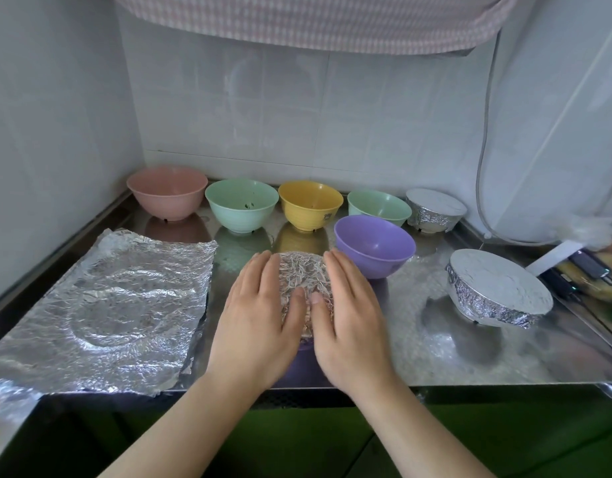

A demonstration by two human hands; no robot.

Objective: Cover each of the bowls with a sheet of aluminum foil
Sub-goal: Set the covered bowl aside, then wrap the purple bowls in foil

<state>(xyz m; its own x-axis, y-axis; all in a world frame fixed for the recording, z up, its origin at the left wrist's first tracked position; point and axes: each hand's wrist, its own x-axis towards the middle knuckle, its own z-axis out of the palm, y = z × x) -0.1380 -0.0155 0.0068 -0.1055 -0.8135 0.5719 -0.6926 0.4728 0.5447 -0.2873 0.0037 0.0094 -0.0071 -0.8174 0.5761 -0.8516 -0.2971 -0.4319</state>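
Foil-wrapped bowl (pixel 302 281): crinkled aluminium covers a bowl near the middle of the table's front edge; a strip of purple shows below the foil, between the wrists.
Left hand (pixel 259 315): lies flat on the left side of the foil-wrapped bowl, fingers straight and together, thumb laid over the top; it presses the foil and grips nothing.
Right hand (pixel 349 312): lies flat on the right side of the same bowl, fingers straight, thumb on top just beside the left thumb; pressing, not gripping.
Purple bowl (pixel 375 244): uncovered, upright, just behind and to the right of the right hand's fingertips.
Back row of bare bowls: pink bowl (pixel 167 193) nearest the back left corner, then a mint bowl (pixel 241 205), a yellow bowl (pixel 310 204) and a second green bowl (pixel 378 207) partly hidden behind the purple one.
Far covered bowl (pixel 435 210): at the right end of the back row, foil smooth over the top and folded down the wall.
Near covered bowl (pixel 497 288): toward the table's right edge, well apart from the hands, foil flat across the top and creased around the side.
Loose foil sheet (pixel 111 305): spread flat on the left part of the table, wrinkled, with round imprints, reaching the front edge.
Table (pixel 435 350): shiny metal, reflecting the bowls.
Beyond the right edge: a white cable (pixel 484 167) hangs down the tiled wall.
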